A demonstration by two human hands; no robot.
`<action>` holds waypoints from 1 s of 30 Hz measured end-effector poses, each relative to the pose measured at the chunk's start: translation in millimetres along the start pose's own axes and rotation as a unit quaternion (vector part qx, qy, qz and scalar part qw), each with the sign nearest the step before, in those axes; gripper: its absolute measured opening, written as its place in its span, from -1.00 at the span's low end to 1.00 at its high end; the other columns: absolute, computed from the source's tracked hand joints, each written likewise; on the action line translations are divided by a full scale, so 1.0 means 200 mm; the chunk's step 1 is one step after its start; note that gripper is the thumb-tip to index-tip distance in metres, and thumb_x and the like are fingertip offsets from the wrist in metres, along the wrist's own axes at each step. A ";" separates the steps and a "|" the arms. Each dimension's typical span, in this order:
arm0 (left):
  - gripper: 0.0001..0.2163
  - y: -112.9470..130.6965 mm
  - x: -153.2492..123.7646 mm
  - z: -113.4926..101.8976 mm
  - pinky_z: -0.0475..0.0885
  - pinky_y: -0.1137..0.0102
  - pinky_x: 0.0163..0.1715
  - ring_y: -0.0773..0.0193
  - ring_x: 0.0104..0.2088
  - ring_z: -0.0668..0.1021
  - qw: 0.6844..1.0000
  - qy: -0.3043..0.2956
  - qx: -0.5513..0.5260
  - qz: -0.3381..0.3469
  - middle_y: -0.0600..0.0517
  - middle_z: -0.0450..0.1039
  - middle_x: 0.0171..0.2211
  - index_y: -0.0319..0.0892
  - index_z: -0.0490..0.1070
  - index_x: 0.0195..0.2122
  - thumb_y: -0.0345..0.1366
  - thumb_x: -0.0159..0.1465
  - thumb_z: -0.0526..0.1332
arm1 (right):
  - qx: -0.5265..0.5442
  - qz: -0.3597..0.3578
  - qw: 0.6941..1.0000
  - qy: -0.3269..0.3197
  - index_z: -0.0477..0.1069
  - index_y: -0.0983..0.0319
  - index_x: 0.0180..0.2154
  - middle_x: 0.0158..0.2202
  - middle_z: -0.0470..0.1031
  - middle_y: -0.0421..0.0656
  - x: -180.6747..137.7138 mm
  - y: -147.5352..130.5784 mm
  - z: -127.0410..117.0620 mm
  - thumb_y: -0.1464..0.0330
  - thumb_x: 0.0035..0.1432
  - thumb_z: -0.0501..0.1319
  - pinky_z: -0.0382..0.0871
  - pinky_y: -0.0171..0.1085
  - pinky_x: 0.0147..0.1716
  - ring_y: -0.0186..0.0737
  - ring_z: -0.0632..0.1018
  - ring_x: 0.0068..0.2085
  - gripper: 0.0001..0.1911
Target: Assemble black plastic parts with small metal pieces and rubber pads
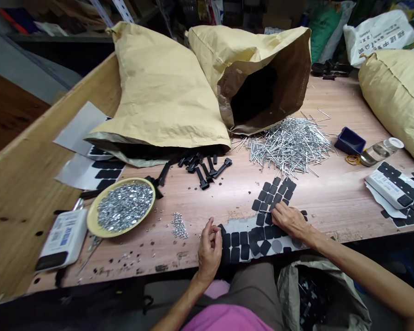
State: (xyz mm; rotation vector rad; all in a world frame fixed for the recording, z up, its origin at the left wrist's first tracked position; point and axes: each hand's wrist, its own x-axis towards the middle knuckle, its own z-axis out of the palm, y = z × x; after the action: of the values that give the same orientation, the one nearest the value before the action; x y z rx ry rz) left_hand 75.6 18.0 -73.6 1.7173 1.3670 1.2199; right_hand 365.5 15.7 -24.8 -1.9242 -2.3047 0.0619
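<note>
My left hand [209,248] hovers at the table's near edge with its fingers curled and pinched together; what they hold is too small to make out. My right hand [290,219] lies flat, fingers stretched out, on a sheet of black rubber pads [258,236] stuck on grey backing. More loose black pads [275,189] sit just beyond its fingertips. A small heap of tiny silver pieces [179,226] lies left of my left hand.
A yellow dish of silver pieces [124,207] stands at left beside a white box [62,238]. Black plastic parts [203,168] spill from a tan sack [162,92]. A pile of metal pins [290,145] lies before an open sack [262,69]. Blue tray [349,140] at right.
</note>
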 end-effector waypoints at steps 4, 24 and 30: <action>-0.64 -0.01 0.00 0.00 0.51 0.50 -0.41 0.34 -0.38 0.58 1.000 0.000 0.002 -0.020 -0.05 0.46 -0.32 -0.21 0.26 0.08 -0.24 0.28 0.09 | 0.003 0.131 0.990 0.047 0.36 0.26 -0.44 -0.44 0.35 -0.09 0.03 0.04 0.00 0.42 0.24 -0.05 0.01 -0.33 -0.65 -0.33 0.23 -0.54 -0.72; -0.63 -0.01 -0.01 0.01 0.49 0.48 -0.39 0.33 -0.37 0.58 1.000 -0.002 0.010 -0.026 -0.03 0.46 -0.36 -0.22 0.25 0.09 -0.23 0.27 0.08 | -0.002 0.026 0.999 0.036 0.34 0.23 -0.46 -0.45 0.37 -0.12 0.04 -0.03 0.03 0.49 0.16 0.01 0.11 -0.35 -0.57 -0.26 0.36 -0.39 -0.79; -0.63 -0.02 -0.01 0.01 0.48 0.46 -0.36 0.34 -0.40 0.57 0.999 -0.005 -0.006 -0.036 -0.02 0.46 -0.37 -0.23 0.26 0.09 -0.23 0.27 0.07 | -0.036 0.042 0.997 0.048 0.34 0.21 -0.49 -0.44 0.41 -0.11 0.04 -0.11 0.04 0.49 0.15 0.02 0.10 -0.34 -0.56 -0.23 0.39 -0.34 -0.78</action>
State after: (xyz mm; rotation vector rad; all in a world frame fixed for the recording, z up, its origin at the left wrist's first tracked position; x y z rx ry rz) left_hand 76.1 17.6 -79.1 1.6492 1.4000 1.1761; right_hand 342.4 19.4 -30.5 -2.0115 -2.1924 -0.1044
